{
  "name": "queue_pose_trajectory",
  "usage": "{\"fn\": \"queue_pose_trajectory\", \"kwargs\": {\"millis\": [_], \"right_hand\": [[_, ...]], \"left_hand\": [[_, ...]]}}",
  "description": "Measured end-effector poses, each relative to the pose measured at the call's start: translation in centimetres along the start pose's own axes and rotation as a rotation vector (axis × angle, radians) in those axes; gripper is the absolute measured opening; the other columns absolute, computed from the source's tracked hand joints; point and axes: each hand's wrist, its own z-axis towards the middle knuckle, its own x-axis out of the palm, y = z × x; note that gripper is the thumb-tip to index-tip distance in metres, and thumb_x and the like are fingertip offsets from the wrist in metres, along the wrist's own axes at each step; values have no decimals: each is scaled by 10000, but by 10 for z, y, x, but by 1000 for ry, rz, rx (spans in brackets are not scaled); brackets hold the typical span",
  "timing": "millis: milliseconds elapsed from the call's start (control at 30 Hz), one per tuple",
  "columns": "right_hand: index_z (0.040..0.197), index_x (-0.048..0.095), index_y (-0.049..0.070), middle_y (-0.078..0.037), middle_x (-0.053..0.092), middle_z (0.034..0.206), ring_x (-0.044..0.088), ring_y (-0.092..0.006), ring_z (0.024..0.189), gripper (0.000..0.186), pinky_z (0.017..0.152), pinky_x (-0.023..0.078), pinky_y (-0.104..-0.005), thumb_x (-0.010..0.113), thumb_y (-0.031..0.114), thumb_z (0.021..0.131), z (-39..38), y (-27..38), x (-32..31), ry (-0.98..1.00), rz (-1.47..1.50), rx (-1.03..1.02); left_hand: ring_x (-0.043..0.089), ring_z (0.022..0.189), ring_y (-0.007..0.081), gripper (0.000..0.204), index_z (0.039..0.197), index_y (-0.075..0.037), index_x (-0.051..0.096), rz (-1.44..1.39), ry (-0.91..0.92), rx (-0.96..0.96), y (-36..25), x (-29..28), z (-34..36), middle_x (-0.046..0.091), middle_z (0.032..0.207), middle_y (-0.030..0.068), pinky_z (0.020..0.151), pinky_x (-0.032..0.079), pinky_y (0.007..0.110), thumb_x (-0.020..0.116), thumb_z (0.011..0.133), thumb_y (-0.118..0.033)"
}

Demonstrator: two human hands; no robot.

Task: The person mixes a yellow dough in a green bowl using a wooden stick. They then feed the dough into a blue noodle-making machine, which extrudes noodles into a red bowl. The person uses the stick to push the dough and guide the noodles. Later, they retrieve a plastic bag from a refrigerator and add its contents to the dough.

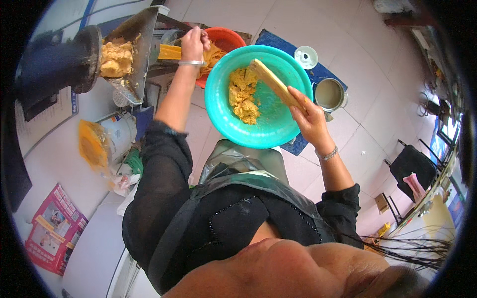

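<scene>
My right hand (pixel 310 121) grips a flat wooden paddle (pixel 272 82) by its lower end. The paddle's far end reaches over a turquoise plastic basin (pixel 293 126), beside lumps of crumbly yellow dough (pixel 243 97). My left hand (pixel 195 44) is curled closed beyond the basin's left rim, by the dough machine; whatever its fingers hold is hidden. Below that hand, a yellow strip (pixel 170 52) extends from the machine's metal plate toward an orange-red basin (pixel 223 37), where more yellow strips lie, partly covered by the turquoise basin.
At left stands the machine's dark barrel (pixel 59 64), with yellow dough (pixel 117 58) at its mouth beside the metal plate (pixel 141 54). A blue low table (pixel 278 42) holds a white round container (pixel 305 57) and a metal pot (pixel 329 94). A black chair (pixel 412 171) stands right.
</scene>
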Motion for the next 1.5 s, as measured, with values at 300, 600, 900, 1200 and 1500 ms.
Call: {"fn": "queue_pose_trajectory", "kwargs": {"millis": [300,600,900,1200,1500], "right_hand": [[1286,541,29,9,600,834,547,-68,705,451,655,477,-233,659,131,862,-9,17,-24,-220,279,4],[1322,445,-41,-188,454,1388,429,-314,1311,637,1092,333,-452,686,237,802,-18,53,-29,141,1072,-183],[1284,520,-17,-132,543,1312,488,-255,1257,559,1054,376,-439,618,159,762,-18,35,-10,384,742,-34],[1253,523,-26,-147,582,1229,591,-265,1113,504,963,466,-398,661,220,836,-12,23,-12,453,734,74],[1173,539,2,-93,630,1095,632,-201,992,360,848,508,-326,635,172,870,-14,19,-21,441,726,196]], "left_hand": [[457,560,161,287,763,-11,474,308,780,429,-148,127,-249,498,693,90,516,369,275,411,988,-176],[455,577,52,299,764,-54,553,228,734,-142,-157,143,-266,465,628,-29,508,376,235,460,981,-237],[657,840,380,266,889,-5,694,1577,1237,42,-60,98,-265,673,894,228,749,512,466,503,814,-174],[564,866,283,210,889,-8,628,1059,672,1034,-187,80,-275,591,879,133,758,480,397,483,914,-158],[551,532,144,319,764,-45,534,171,668,470,-345,72,-253,578,639,47,529,493,230,414,1005,-215]]}}
